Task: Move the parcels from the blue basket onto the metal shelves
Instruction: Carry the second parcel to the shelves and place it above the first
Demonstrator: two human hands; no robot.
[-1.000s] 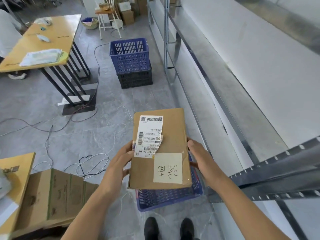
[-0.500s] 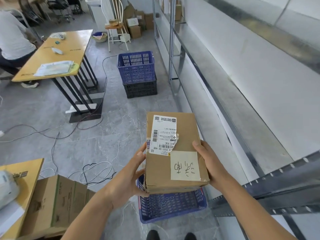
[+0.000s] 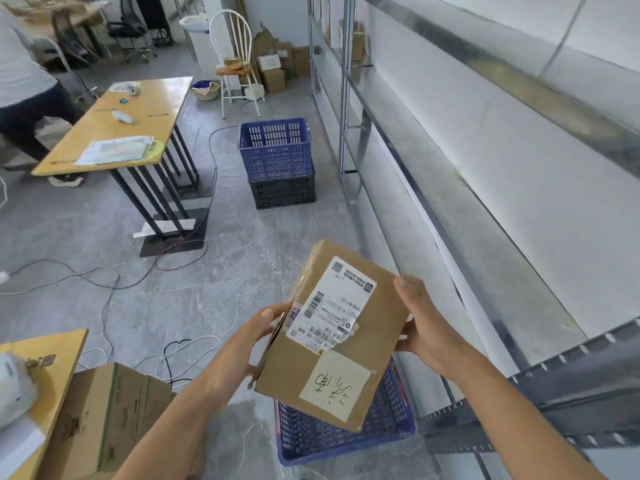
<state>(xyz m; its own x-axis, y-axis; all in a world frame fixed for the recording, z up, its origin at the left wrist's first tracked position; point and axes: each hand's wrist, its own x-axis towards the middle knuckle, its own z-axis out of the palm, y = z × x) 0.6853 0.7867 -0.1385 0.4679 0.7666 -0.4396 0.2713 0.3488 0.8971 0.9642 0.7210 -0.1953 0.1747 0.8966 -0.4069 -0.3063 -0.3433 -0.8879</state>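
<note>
You are standing on a grey marbled tile floor (image 3: 207, 306) strewn with loose cables (image 3: 104, 282). At upper left you see a long wooden table (image 3: 114, 129) on black legs; behind it, at top centre, a white spindle-back chair (image 3: 235, 60) and stacked cardboard boxes (image 3: 273, 71).

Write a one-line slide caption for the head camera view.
Both hands, left and right, hold a tilted brown cardboard parcel above a blue plastic basket beside grey metal shelves.
</note>
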